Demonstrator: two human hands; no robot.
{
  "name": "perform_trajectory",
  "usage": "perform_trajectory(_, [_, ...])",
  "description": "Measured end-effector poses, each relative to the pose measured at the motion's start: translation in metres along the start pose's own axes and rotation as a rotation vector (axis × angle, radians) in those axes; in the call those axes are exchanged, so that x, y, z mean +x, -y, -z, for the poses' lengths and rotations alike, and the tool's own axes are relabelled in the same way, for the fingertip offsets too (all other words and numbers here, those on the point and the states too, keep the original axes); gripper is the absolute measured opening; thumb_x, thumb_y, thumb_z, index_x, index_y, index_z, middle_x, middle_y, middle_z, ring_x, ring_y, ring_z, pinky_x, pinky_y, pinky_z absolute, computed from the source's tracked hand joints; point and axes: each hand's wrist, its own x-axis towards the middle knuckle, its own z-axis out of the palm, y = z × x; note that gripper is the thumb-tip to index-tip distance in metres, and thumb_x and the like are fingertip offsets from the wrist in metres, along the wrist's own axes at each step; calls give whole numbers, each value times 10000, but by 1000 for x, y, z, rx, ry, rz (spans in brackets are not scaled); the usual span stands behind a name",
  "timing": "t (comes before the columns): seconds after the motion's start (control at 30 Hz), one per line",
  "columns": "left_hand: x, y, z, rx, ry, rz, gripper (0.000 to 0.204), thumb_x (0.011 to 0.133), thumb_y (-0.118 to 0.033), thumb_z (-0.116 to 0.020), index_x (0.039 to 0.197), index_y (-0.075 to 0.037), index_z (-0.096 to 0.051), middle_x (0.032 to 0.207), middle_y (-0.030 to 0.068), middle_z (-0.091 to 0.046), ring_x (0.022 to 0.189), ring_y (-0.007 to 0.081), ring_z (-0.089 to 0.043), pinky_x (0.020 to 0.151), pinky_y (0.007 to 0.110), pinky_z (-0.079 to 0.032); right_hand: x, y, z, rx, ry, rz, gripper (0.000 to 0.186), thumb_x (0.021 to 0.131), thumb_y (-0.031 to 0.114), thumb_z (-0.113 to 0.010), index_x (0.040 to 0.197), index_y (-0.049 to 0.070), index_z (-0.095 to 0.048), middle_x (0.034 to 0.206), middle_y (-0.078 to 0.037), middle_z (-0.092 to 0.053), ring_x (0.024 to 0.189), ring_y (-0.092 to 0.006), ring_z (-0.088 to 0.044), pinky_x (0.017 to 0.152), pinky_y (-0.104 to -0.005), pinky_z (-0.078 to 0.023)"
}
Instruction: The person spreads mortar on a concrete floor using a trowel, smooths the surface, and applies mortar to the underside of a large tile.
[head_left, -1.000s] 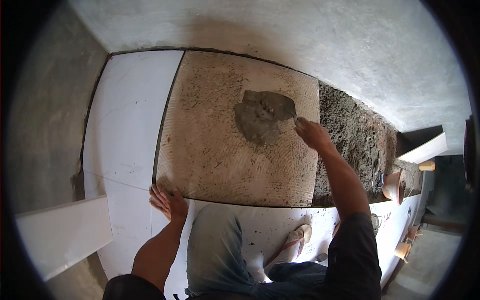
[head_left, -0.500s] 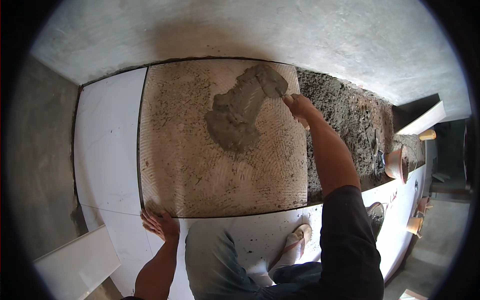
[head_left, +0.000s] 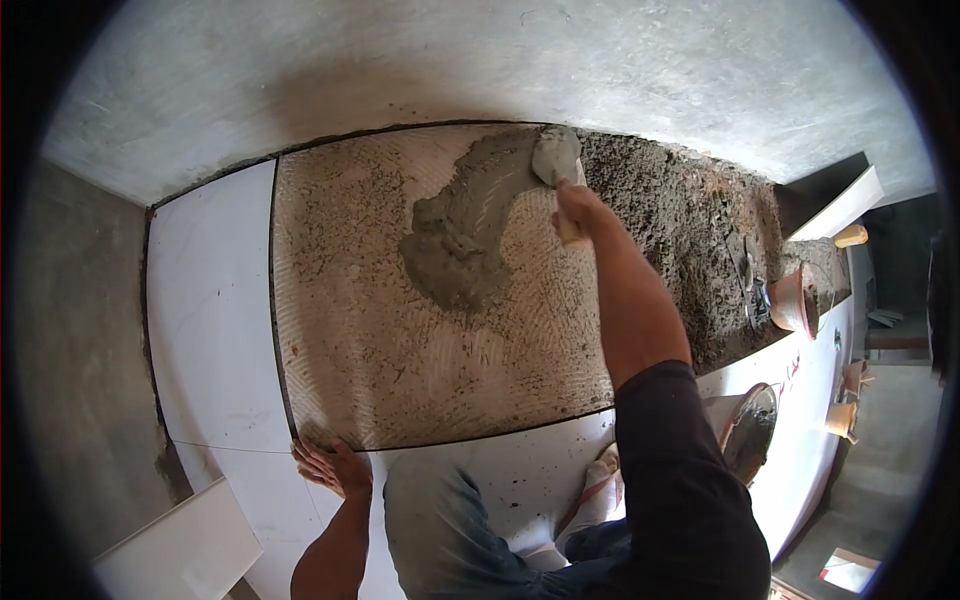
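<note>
A large square slab (head_left: 350,250) with a pale, ridged, speckled surface lies in front of me. Wet grey mortar (head_left: 455,260) is spread from its middle to the far right corner. My right hand (head_left: 580,208) grips the handle of a trowel (head_left: 555,155), whose rounded blade is on the mortar at that corner. My left hand (head_left: 330,467) rests with fingers stretched at the slab's near left corner, on the edge of the white floor tiles (head_left: 205,310).
Rough grey bedding (head_left: 680,230) lies to the right, with a bucket (head_left: 792,302), a metal bowl (head_left: 750,430) and a yellow-handled tool (head_left: 850,235). A loose tile (head_left: 180,540) is at lower left, another board (head_left: 835,205) leans at right. Concrete walls (head_left: 480,60) enclose the corner.
My right hand and trowel have moved up toward the far edge, stretching the mortar into a longer patch. The view has shifted slightly. My left hand remains at the near corner.
</note>
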Motion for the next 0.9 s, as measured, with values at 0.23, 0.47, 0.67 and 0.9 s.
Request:
perform_trajectory(0.23, [1,-8,2,-36,-9,-31,639,929,-301,-467,1464,-64,-210,1545,111,-193,1440,296,-114,1157,501,-64,-43,20,-61,-89,176,91,570,985,476,-375,1246,-26,-447,863,-157,-579,622,-187,-591,505,-333,-521])
perform_trajectory(0.47, [-2,-1,2,-53,20,-8,662,928,-310,-480,1464,-53,-190,1547,116,-176,1445,291,-87,1164,502,-34,-51,-19,16,-68,74,143,565,953,509,-452,1221,14,-499,799,-153,-592,568,-188,-585,479,-349,-511])
perform_trajectory(0.67, [0,-5,5,-62,8,1,655,929,-321,-488,1455,-49,-208,1542,113,-193,1443,287,-100,1164,499,-44,-17,-1,32,27,-19,34,544,967,488,-424,1178,-8,-497,781,-156,-579,576,-206,-579,471,-368,-505])
perform_trajectory(0.9, [0,-5,8,-86,25,-16,679,912,-317,-482,1455,-32,-190,1540,144,-171,1443,307,-84,1160,527,-17,-13,7,-99,104,82,139,519,984,386,-429,1139,-103,-510,918,-213,-640,752,-295,-663,594,-424,-540])
